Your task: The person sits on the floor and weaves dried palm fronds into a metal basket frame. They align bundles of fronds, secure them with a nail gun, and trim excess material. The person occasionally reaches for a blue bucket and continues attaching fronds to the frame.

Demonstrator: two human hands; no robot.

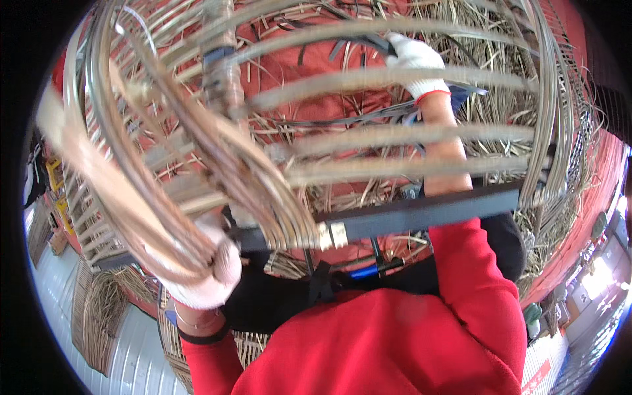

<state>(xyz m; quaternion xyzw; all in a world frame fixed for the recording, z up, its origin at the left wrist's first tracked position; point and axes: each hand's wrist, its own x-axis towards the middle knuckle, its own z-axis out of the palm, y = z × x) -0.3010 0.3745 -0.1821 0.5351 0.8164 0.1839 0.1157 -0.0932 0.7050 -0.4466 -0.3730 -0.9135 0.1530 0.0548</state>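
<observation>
A large woven cane frame [395,138] with pale horizontal ribs on a dark metal bar [421,214] fills the view close to my head. My left hand [204,276], in a white glove, is closed around a bundle of long tan cane strands [164,217] that sweeps up and left, blurred. My right hand [415,62], also in a white glove, reaches up behind the ribs and rests among loose straw and dark strips; what it grips is hidden. My red sleeves and red top [395,342] fill the lower part.
Loose straw and cane scraps [368,191] lie on a red floor [296,66] beyond the frame. Woven cane pieces [99,316] stand at lower left on a pale floor [52,283]. Small objects line the right edge.
</observation>
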